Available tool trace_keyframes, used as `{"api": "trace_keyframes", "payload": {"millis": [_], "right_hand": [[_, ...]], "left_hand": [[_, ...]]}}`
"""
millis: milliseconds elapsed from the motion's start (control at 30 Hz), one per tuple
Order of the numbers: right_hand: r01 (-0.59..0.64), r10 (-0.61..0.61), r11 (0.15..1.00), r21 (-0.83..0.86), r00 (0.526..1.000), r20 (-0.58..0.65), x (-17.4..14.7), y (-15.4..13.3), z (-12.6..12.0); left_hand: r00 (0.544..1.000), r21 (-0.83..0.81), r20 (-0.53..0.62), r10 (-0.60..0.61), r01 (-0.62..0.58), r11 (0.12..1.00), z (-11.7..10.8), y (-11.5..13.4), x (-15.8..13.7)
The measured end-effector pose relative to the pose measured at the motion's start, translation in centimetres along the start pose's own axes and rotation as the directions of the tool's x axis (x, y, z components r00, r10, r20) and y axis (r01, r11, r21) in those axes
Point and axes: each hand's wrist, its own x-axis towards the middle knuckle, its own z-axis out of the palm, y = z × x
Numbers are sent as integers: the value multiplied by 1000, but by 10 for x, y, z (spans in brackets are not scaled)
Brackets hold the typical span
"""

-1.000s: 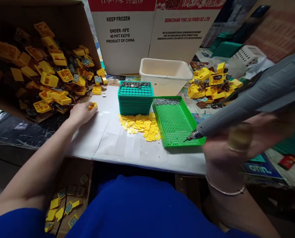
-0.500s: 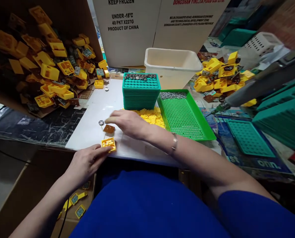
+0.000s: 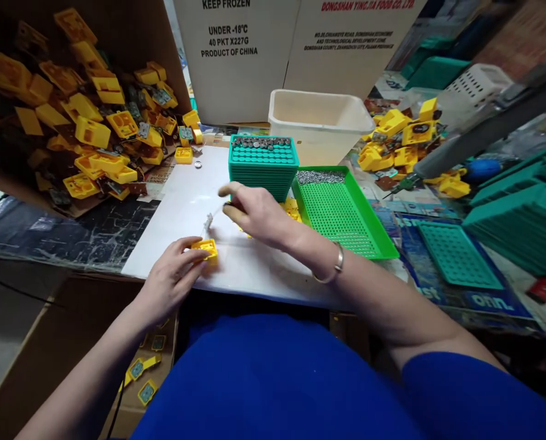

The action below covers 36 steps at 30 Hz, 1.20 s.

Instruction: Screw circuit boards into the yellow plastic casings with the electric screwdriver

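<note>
Casing (image 3: 211, 249): small and yellow, open side up, held at the fingertips of the left grip; whether it touches what lies beneath is unclear.
Left grip (image 3: 174, 272): thumb and fingers clamped on the casing, coming from its left and near side.
Right grip (image 3: 266, 215): to the right of the left grip and a little farther out; thumb and forefinger curve around a small dark piece (image 3: 228, 205), blurred, and I cannot tell whether they are together on it or apart.
Pale part (image 3: 208, 221): blurred, just beyond the casing, between the two grips.
Bracelet (image 3: 339, 256): on the wrist behind the right grip.
Teal stack (image 3: 260, 176): trays piled just beyond the right grip, dark round pieces (image 3: 258, 143) along the far part of the top one.
Yellow plates (image 3: 293, 209): loose, partly hidden behind the right grip.
Green tray (image 3: 328, 211): right of the right grip, metal bits (image 3: 321, 176) at its far end.
White bin (image 3: 316, 139): beyond the right grip, past the teal stack.
Screwdriver (image 3: 465, 140): well to the right of the right grip, its bit angled down toward it.
Carton (image 3: 175, 73): beyond and left of the left grip, yellow housings (image 3: 92, 131) heaped inside.
Surface (image 3: 263, 278): white, beneath both grips.
</note>
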Motion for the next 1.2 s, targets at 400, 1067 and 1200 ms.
{"api": "trace_keyframes", "payload": {"millis": [400,1067,1200], "right_hand": [[-347,394,874,-340,916,78,-122,23,14],[20,-6,931,364,999,-41,-113,36,-3],[278,-282,952,130,959,14,-109,37,-11]], "left_hand": [[970,-5,103,222,-223,975,45,24,8],[992,-124,34,124,-118,985,46,50,20],[994,-395,105,25,19,919,50,57,21]]}}
